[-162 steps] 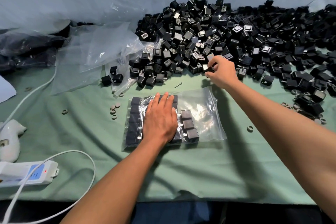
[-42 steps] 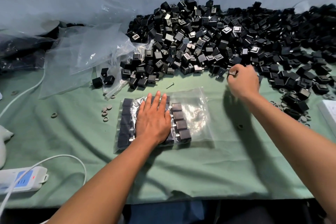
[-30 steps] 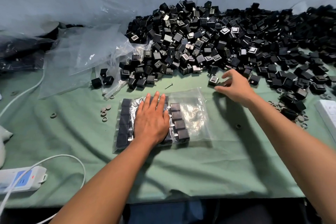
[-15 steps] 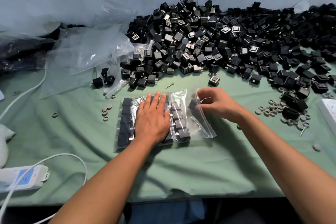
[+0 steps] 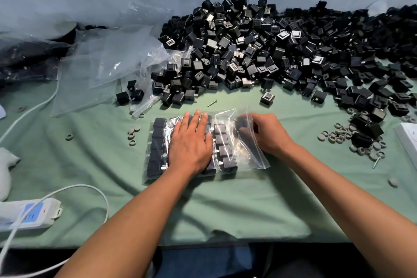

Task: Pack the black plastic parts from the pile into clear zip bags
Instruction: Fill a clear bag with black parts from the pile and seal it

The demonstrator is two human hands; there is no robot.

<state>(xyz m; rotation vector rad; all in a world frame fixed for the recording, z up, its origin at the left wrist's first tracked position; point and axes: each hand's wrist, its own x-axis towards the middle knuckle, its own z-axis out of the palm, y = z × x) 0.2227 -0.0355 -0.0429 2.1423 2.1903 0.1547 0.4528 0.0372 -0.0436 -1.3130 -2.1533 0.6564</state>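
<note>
A clear zip bag [image 5: 252, 160] lies flat on the green cloth, holding neat rows of black plastic parts [image 5: 223, 142]. My left hand [image 5: 190, 142] presses flat on the bag's middle, fingers straight. My right hand [image 5: 268, 133] is at the bag's open right side, fingers curled round a black part [image 5: 242, 125] inside the mouth, blurred by motion. The big pile of black parts [image 5: 270, 47] spreads along the back and right of the table.
Empty clear bags [image 5: 108, 63] lie crumpled at back left. A loose black part [image 5: 267, 98] and a screw [image 5: 212, 103] lie just beyond the bag. Grey rings [image 5: 338, 135] are scattered at right and left. A white power strip [image 5: 27, 214] with cable sits at near left.
My right hand took a part from the pile's edge and brought it back to the bag's open side, then a little deeper into the mouth. My left hand stayed pressed on the bag.
</note>
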